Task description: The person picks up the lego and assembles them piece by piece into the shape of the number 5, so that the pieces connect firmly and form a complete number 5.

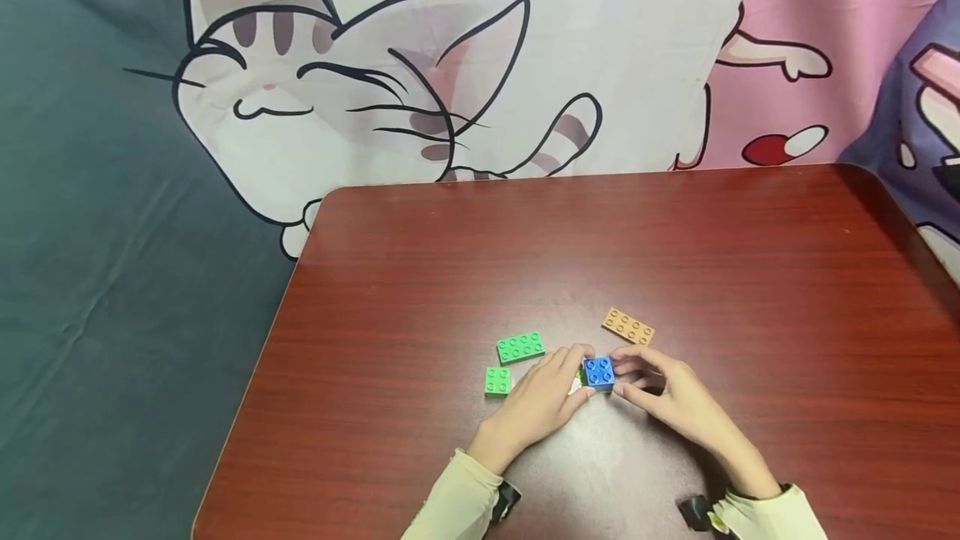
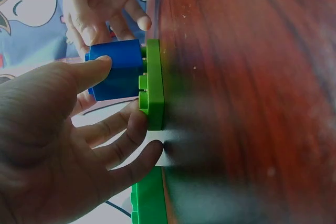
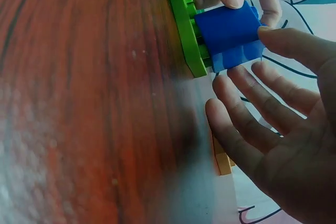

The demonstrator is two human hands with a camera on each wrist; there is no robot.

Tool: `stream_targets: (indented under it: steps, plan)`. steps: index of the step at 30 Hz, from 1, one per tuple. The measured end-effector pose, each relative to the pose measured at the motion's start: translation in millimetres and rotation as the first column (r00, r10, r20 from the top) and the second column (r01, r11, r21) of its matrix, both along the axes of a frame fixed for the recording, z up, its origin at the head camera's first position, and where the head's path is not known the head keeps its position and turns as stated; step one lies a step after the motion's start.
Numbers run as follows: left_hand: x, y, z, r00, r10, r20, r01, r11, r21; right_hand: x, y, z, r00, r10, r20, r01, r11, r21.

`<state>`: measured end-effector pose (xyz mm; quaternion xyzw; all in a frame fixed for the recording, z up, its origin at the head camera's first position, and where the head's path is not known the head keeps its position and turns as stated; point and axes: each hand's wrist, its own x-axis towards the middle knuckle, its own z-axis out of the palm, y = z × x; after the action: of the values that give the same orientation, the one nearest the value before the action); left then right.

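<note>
A blue building brick (image 1: 599,372) with a two-by-two stud top stands on one end of a lime-green brick (image 2: 154,85), which lies flat on the table. My left hand (image 1: 543,397) pinches the blue brick, thumb on its near side. Its other fingers spread along the lime-green brick, covering much of it in the head view. My right hand (image 1: 675,398) is at the blue brick's right side, thumb and fingers spread around it in the right wrist view, with the thumb tip (image 3: 268,34) right at its edge. The blue brick's studs face up.
Left of the hands lie a longer green brick (image 1: 521,347) and a small square green brick (image 1: 498,381). Beyond the right hand is a tan brick (image 1: 628,327). The reddish-brown table (image 1: 420,265) reaches back to a cartoon-cat curtain (image 1: 360,107).
</note>
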<state>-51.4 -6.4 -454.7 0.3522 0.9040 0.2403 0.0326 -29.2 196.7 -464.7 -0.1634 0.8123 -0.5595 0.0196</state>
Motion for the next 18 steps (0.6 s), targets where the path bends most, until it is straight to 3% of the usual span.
stream_targets:
  steps: [10, 18]
  plan:
    - [-0.7, 0.9, -0.4, 1.000, -0.005, -0.004, 0.005, 1.000, -0.004, 3.9, -11, 25.5, 0.999, -0.032, -0.040, 0.034, 0.998, 0.052]
    - [-3.9, -0.6, -6.5, 0.999, -0.018, 0.043, 0.014, 0.997, 0.080, 3.0, -8, 20.9, 0.999, -0.030, -0.040, 0.031, 0.999, 0.013]
